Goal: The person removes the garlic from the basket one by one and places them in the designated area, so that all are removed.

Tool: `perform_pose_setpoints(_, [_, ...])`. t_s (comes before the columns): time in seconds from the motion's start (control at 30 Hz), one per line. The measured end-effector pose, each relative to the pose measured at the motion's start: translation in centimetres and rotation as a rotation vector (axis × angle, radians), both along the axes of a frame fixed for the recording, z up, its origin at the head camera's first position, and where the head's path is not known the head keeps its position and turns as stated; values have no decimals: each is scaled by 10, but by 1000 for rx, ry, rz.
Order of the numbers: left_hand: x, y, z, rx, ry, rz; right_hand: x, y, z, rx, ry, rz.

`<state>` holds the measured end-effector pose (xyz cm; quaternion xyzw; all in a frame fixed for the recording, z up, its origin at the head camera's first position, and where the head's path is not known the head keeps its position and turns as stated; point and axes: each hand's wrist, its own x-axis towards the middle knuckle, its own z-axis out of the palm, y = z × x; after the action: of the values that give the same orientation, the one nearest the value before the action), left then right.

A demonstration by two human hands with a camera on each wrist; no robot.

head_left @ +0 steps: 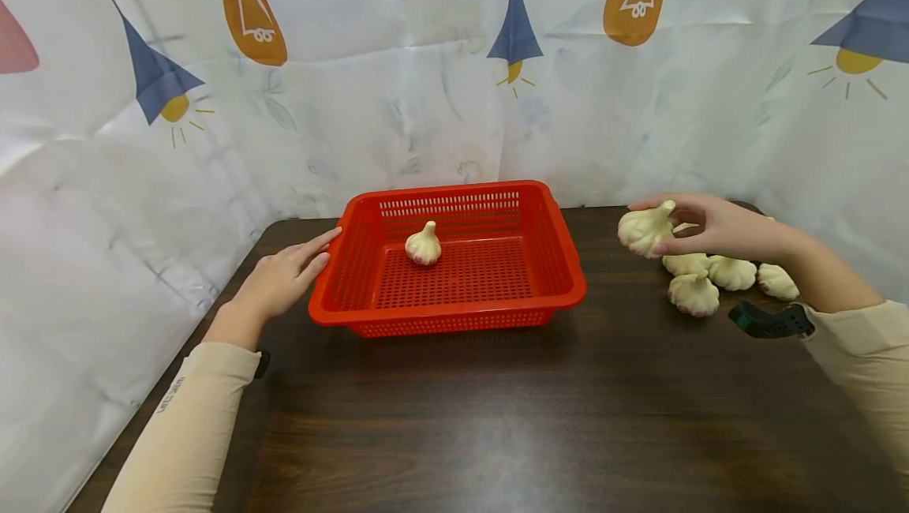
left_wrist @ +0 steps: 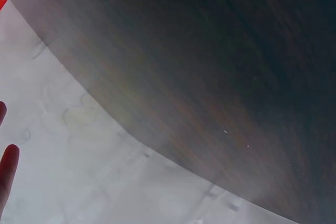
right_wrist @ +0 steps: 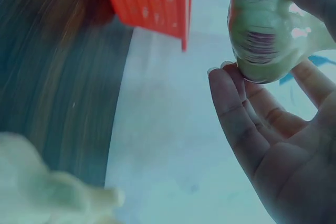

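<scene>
My right hand [head_left: 717, 226] pinches a garlic bulb [head_left: 645, 230] between thumb and fingers, raised above the table to the right of a red plastic basket [head_left: 454, 322]. In the right wrist view the held garlic bulb [right_wrist: 257, 35] shows purple streaks on its base. Another garlic bulb [head_left: 424, 245] stands stem up inside the basket, toward its left and back. My left hand [head_left: 280, 278] rests at the basket's left rim with its fingers extended. Only two fingertips [left_wrist: 8, 171] of it show in the left wrist view.
Several garlic bulbs [head_left: 693, 294] lie in a group on the table's right side, partly hidden behind my right hand and wrist. The dark wooden table [head_left: 454, 418] meets a white patterned curtain [head_left: 426, 102] at the back and left. A dark strap [head_left: 770, 320] hangs at my right wrist.
</scene>
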<state>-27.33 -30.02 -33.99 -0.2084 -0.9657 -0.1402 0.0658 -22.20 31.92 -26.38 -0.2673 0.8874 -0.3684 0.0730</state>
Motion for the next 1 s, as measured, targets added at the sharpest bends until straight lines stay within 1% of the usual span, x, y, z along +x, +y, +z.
perform_pose_setpoints(0.13, [0,0,0,2,7,-3,7,17,-5,61,44,-71])
perform_pose_setpoints(0.3, [0,-1,-1,0,8,-4,13,38,-14,56,94,-72])
perform_pose_setpoints(0.4, [0,-1,-1,0,6,-4,17,51,-20,64,96,-117])
perform_pose_setpoints(0.47, [0,-1,-1,0,5,-4,21,61,-24,85,96,-169])
perform_pose_setpoints(0.57, [0,-1,-1,2,3,-4,26,76,-30,100,95,-212])
perform_pose_setpoints(0.67, [0,0,0,3,5,-3,31,90,-36,108,64,-248])
perform_pose_setpoints(0.77, [0,0,1,3,7,-2,35,102,-42,164,46,-298])
perform_pose_setpoints(0.83, [0,0,1,3,4,-2,36,109,-47,208,58,-328])
perform_pose_setpoints(0.9, [0,0,0,3,1,-2,38,114,-52,226,65,-334])
perform_pose_setpoints(1.0, [0,0,0,2,-3,1,40,118,-58,193,62,-323])
